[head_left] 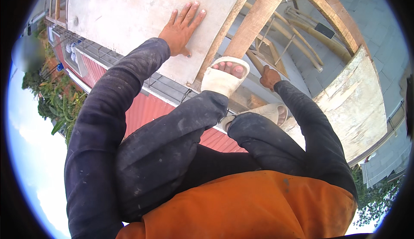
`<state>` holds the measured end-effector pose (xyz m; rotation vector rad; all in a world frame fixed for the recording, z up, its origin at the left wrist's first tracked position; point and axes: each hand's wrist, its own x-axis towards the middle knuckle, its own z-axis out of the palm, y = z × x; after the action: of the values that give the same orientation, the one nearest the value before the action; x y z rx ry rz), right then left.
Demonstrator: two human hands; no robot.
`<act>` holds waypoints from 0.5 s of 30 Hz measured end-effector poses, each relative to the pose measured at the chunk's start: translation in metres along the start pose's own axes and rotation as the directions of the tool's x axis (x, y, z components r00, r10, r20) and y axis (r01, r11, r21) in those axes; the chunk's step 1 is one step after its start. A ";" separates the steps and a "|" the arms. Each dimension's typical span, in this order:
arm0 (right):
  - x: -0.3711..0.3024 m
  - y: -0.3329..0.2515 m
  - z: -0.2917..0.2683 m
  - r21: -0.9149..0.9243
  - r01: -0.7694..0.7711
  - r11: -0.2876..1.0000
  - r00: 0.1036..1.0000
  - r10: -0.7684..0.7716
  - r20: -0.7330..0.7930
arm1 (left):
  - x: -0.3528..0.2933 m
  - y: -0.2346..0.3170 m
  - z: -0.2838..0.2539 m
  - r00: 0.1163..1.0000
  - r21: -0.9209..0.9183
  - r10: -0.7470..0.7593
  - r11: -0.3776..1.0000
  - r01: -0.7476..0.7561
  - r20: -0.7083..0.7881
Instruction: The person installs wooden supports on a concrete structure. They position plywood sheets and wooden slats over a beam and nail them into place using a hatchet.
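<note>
My left hand (181, 29) lies flat with fingers spread on a pale, stained plywood panel (129, 14). My right hand (270, 78) is closed beside a narrow piece of timber (255, 62) within the open frame; what its fingers hold, if anything, is hidden. Between my hands, one foot in a pale open-toed sandal (222, 81) rests at the panel's corner, by the lower end of a wooden plank (254, 21). My other sandal (267, 111) is lower and to the right, partly behind my knee.
Through the frame's opening, bamboo poles (321, 42) show below, with a grey block wall (384, 19) beyond. A worn plywood sheet (358, 101) lies at right. Steel bars (164, 86) and a red corrugated roof (148, 114) are beneath my legs; greenery (60, 105) is far left.
</note>
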<state>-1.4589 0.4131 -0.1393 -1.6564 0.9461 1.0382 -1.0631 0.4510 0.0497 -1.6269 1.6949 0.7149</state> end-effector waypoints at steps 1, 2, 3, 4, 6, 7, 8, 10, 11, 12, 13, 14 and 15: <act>-0.030 -0.032 -0.014 -0.114 0.318 0.941 0.946 -0.307 0.103 | -0.002 -0.001 0.002 1.000 -0.003 0.000 1.000 0.000 0.001; -0.053 -0.050 -0.024 -0.180 0.598 0.781 0.797 -0.558 0.230 | 0.000 0.001 0.004 1.000 -0.004 0.014 1.000 -0.014 0.000; -0.051 -0.046 -0.025 -0.200 0.591 0.782 0.805 -0.556 0.206 | -0.001 0.001 0.002 1.000 -0.004 0.020 1.000 -0.020 -0.001; -0.051 -0.041 -0.024 -0.215 0.586 0.781 0.810 -0.553 0.195 | -0.009 0.003 0.003 1.000 -0.012 0.025 1.000 -0.025 0.009; -0.038 -0.022 -0.039 -0.232 0.555 0.799 0.832 -0.541 0.126 | -0.006 -0.009 -0.010 1.000 0.021 -0.001 1.000 0.001 -0.002; -0.026 -0.010 -0.045 -0.239 0.503 0.831 0.861 -0.505 0.058 | -0.003 -0.007 -0.013 1.000 0.029 -0.002 1.000 0.001 0.004; -0.015 0.003 -0.044 -0.235 0.443 0.865 0.891 -0.453 0.010 | -0.002 0.001 -0.007 1.000 0.019 0.011 1.000 -0.011 0.025; -0.007 0.034 -0.020 -0.183 0.253 0.950 0.962 -0.268 -0.059 | -0.008 0.008 0.003 0.999 0.005 0.030 1.000 -0.030 0.016; 0.012 0.050 -0.012 -0.143 0.130 0.981 0.982 -0.148 -0.121 | -0.001 0.004 -0.005 1.000 0.022 0.023 0.999 -0.023 -0.019; 0.029 0.055 -0.006 -0.091 0.018 0.996 0.985 -0.033 -0.168 | 0.001 0.002 -0.007 0.999 0.021 0.022 1.000 -0.021 -0.034; 0.034 0.054 -0.005 0.004 -0.027 1.000 0.989 0.028 -0.143 | 0.001 0.003 -0.005 0.999 0.012 0.026 1.000 -0.026 -0.044; 0.038 0.054 -0.005 0.098 -0.078 0.992 0.990 0.089 -0.113 | 0.002 0.003 -0.004 0.998 0.004 0.033 0.999 -0.033 -0.056; 0.040 0.055 -0.004 0.191 -0.131 0.973 0.986 0.149 -0.081 | 0.003 0.002 -0.003 0.999 0.009 0.028 1.000 -0.028 -0.039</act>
<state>-1.4946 0.3890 -0.1924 -1.5118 1.2001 0.9399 -1.0659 0.4468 0.0492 -1.6242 1.7495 0.6923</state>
